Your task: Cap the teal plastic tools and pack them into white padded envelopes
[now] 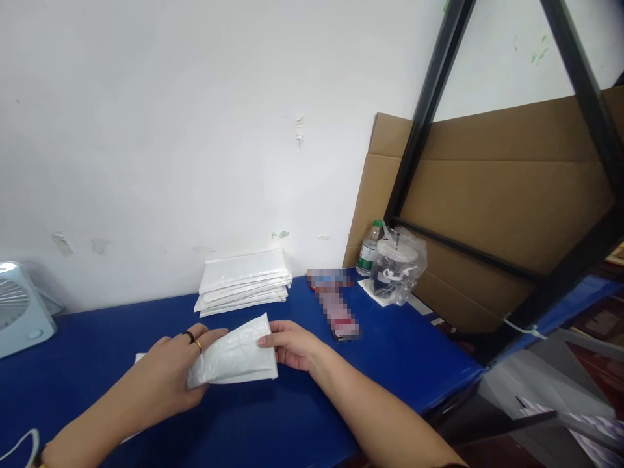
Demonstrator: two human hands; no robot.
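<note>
A white plastic pouch point(236, 356) lies just above the blue table point(292, 416), held at both ends. My left hand point(173, 374), with two rings on its fingers, grips the pouch's left end. My right hand point(291, 344) pinches its right edge. Behind them, against the wall, rests a stack of several similar white pouches point(245, 281).
A small fan point(19, 312) stands at the far left. At the back right are a water bottle point(368, 247), a drink cup in a plastic bag point(397, 266) and a blurred flat item point(336, 309). Cardboard point(502, 208) and a black metal frame point(424, 110) stand on the right, beyond the table's edge.
</note>
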